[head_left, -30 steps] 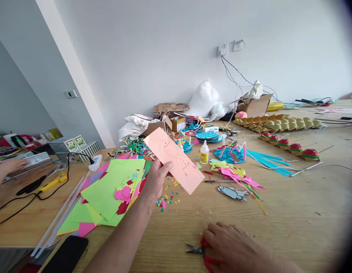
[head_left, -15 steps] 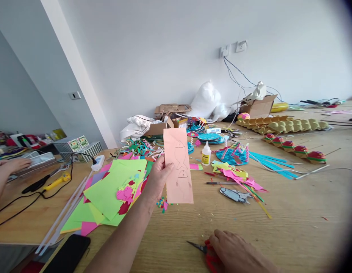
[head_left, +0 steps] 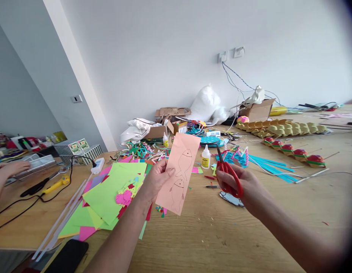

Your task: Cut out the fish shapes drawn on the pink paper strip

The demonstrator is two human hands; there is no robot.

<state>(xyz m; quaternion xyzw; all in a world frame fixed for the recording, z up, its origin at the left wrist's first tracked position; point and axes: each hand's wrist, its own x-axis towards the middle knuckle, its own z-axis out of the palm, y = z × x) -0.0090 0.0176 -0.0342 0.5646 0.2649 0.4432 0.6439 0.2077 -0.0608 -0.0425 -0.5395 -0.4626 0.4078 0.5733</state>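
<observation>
Between the thumb and fingers of my left hand (head_left: 161, 178) is a strip of salmon-pink paper (head_left: 181, 170), raised above the table and tilted. Two fish outlines are drawn on it, one above the other. My right hand (head_left: 235, 180) grips red-handled scissors (head_left: 228, 178), their dark blades pointing up and away, apart from the paper. Beyond the scissors stands a glue bottle (head_left: 205, 157) with a yellow label. Partly hidden under my right hand lies a grey-blue fish cutout (head_left: 232, 199).
Green paper sheets (head_left: 107, 193) with small pink cutouts lie left, beside a black phone (head_left: 68, 256). A co-worker's hand (head_left: 18, 167) is at far left, near a yellow-handled tool (head_left: 56, 184) and its cable. Egg cartons (head_left: 292, 129) and blue strips (head_left: 272, 167) lie right.
My right hand has lifted the scissors from the table up beside the paper. The paper strip has tilted, its top leaning right, and sits slightly lower.
</observation>
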